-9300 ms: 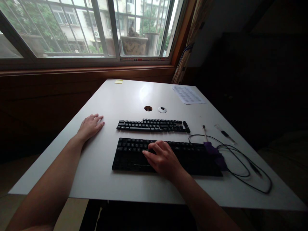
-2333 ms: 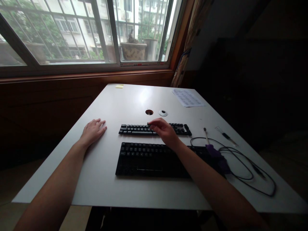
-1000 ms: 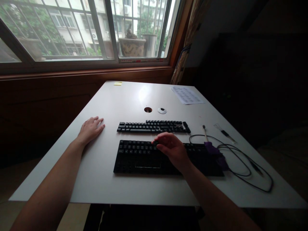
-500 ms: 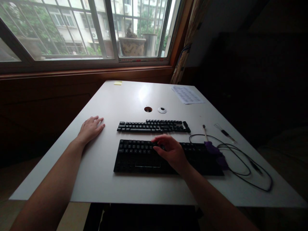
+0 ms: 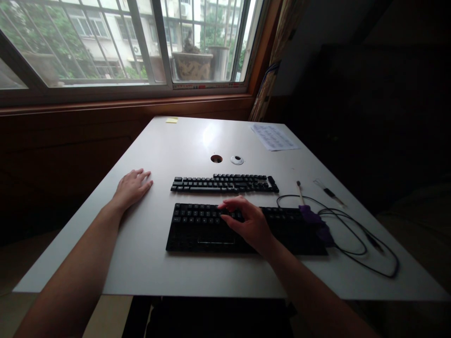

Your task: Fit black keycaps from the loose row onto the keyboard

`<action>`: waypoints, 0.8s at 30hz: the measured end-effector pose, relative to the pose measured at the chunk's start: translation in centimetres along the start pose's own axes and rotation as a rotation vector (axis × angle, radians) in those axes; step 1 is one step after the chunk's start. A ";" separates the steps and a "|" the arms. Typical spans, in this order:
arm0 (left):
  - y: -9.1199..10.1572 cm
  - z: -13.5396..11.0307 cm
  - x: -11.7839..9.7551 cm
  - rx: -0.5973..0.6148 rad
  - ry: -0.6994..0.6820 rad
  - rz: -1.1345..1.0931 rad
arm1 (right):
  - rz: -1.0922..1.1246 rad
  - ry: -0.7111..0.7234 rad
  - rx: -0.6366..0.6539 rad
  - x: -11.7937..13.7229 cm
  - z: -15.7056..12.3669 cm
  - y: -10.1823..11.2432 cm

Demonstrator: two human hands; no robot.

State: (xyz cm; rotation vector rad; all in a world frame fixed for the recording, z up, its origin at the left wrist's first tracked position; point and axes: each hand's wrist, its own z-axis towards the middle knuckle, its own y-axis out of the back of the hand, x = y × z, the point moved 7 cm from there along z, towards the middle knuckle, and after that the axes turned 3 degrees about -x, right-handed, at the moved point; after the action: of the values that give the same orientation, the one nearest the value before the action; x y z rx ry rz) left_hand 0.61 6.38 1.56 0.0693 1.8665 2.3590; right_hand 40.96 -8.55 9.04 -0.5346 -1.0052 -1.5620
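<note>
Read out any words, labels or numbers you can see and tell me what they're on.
Nothing is legible.
Printed sheet: print too small.
Window-frame strip: red and white marks, blurred.
Near keyboard and far keyboard: key legends too dark.
Yellow note: no writing visible.

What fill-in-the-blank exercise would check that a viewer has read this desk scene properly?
1. The right hand rests on the large keyboard, which lies ____ to the person than the slim keyboard.
2. The left hand lies flat on the table and holds ____.
3. The loose black cable lies to the ____ of the large keyboard.
4. The sticky note at the table's far edge is ____ in colour.

Missing words: closer; nothing; right; yellow.
</note>
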 end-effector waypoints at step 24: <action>0.1 0.0 0.0 -0.006 -0.017 0.008 | 0.399 -0.356 -0.024 -2.5 -0.2 -0.8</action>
State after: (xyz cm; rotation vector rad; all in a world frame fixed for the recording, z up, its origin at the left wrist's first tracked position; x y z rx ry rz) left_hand 0.62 6.37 1.61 0.0957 1.8549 2.3620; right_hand 40.86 -7.32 6.69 -0.9905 -1.0657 -1.1451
